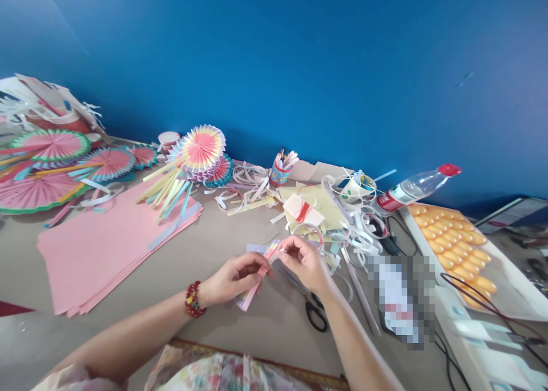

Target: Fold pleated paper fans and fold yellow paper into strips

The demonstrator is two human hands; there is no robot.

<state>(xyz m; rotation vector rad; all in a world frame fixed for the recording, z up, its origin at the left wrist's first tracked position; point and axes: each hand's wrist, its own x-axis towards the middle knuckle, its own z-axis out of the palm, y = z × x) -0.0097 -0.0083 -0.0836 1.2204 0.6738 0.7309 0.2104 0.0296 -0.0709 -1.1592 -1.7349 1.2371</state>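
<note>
My left hand [233,277] and my right hand [305,261] are both closed on a folded bundle of pastel paper strips [252,291], held just above the table [149,328]. The left hand pinches its middle; the right hand pinches its upper end. A red bead bracelet [192,299] sits on my left wrist. Black-handled scissors [315,314] lie on the table under my right forearm.
A stack of pink paper sheets [103,248] lies at the left. Folded paper fans [51,168] and a pastel fan [201,148] sit at the back. A pen cup [280,171], white paper scraps [252,191], a plastic bottle [415,186] and an orange tray [458,245] are at the right.
</note>
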